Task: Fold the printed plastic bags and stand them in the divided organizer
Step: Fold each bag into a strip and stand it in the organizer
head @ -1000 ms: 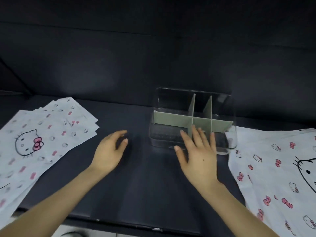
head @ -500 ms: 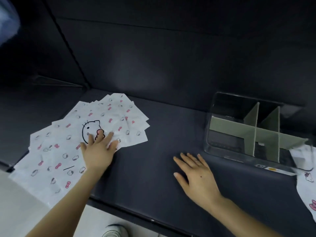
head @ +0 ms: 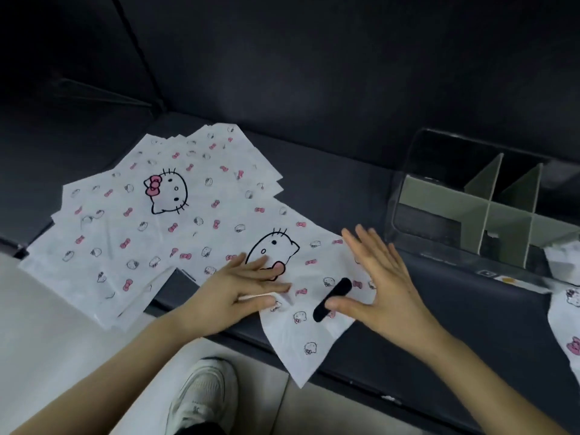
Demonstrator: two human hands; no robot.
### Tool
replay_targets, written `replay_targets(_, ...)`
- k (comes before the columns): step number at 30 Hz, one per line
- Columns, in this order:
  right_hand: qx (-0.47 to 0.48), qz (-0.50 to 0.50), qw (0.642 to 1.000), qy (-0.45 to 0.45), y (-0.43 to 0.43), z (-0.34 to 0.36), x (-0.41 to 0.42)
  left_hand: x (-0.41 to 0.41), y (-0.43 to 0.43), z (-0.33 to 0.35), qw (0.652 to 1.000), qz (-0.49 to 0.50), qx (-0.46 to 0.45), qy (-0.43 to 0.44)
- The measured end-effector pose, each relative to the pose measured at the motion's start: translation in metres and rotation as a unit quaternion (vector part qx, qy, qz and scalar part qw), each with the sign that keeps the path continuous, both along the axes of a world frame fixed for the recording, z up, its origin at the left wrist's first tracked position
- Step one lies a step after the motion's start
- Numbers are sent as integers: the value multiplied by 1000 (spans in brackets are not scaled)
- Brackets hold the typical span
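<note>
One white plastic bag (head: 317, 246) printed with cat faces and pink bows lies flat near the table's front edge, its handle cut-out showing dark. My left hand (head: 238, 287) presses flat on it with straight fingers. My right hand (head: 379, 284) rests on the bag's right edge, fingers spread and straight. A stack of the same printed bags (head: 141, 215) lies fanned out to the left. The clear organizer (head: 405, 211) with grey dividers stands to the right, and its compartments look empty.
More printed bags (head: 565, 309) lie at the far right edge of the dark table (head: 470, 324). A dark wall rises behind. The pulled bag and the left stack overhang the front edge. A white shoe (head: 204, 394) shows on the floor below.
My left hand has slid one bag off the left stack toward the middle. My right hand moved onto that bag's right edge. The view has tilted further down.
</note>
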State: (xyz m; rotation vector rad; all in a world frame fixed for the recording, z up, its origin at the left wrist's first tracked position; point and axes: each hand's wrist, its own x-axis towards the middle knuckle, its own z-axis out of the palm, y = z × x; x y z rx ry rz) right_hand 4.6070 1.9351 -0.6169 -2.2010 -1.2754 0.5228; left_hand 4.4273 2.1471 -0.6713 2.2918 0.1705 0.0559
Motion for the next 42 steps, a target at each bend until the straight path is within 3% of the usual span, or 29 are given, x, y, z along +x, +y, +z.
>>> replay_targets(3, -65, 47, 995, -66, -12, -6, 5, 2, -4, -10, 992, -83, 89, -23)
replay_targets(6, -117, 96, 983, -105, -28, -32, 5, 4, -2, -11, 989, -80, 123, -30)
replay_targets(10, 1, 16, 986, -163, -40, -43, -2, -6, -7, -3, 995, 19, 84, -58)
replay_targets(14, 56, -17, 975, -216, -42, -41, -12, -22, -21, 0, 995, 25, 40, -86)
replay_targets(16, 9, -63, 983, -175, -41, -27, -19, -28, -27, 6, 997, 18, 4, -74)
replay_targets(17, -29, -90, 989, -112, -40, -17, -21, -31, -29, 11, 998, 10, -19, -65)
replay_targets(19, -75, -127, 983, 110, -38, 7, -17, -35, -33, 21, 996, -14, -64, -55)
replay_targets(21, -107, -130, 948, 270, -36, 29, -8, -38, -37, 28, 992, -13, -119, -34)
replay_targets(23, -139, -110, 927, 331, -26, 45, 1, -35, -39, 29, 987, 30, -158, -5)
replay_targets(26, -130, -143, 900, 391, -3, 57, 11, -23, -44, 25, 979, 138, -147, -27)
replay_targets(30, -76, -232, 884, 397, 2, 54, 32, -4, -46, 24, 939, 305, -156, -35)
replay_targets(36, 66, -336, 833, 435, -39, 28, 0, 10, -42, 20, 933, 358, -37, 15)
replay_targets(40, 33, -345, 887, 304, -38, -7, -24, 11, -52, 20, 934, 351, 44, 50)
replay_targets(42, 26, -343, 906, 246, -35, -17, -27, 8, -56, 19, 932, 337, 134, 31)
